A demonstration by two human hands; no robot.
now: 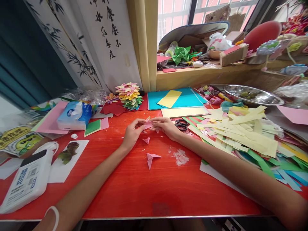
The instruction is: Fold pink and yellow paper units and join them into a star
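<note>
My left hand (134, 132) and my right hand (166, 126) meet over the middle of the red table (125, 192). Between their fingertips is a small folded piece of pink paper (148, 124), pinched from both sides. Its exact shape is partly hidden by the fingers. Just below lies a small pink folded paper piece (146, 140), and nearer to me a larger pink folded piece (151, 159) with pointed ends. Black-handled scissors (181, 124) lie right beside my right hand.
A layered origami stack (130, 96) stands at the back, beside blue sheets (185, 98). Paper strips (240, 131) heap up on the right, before a metal plate (252, 95). Leftward are a tissue pack (74, 116) and a white container (29, 181). White residue (180, 157) marks the tabletop.
</note>
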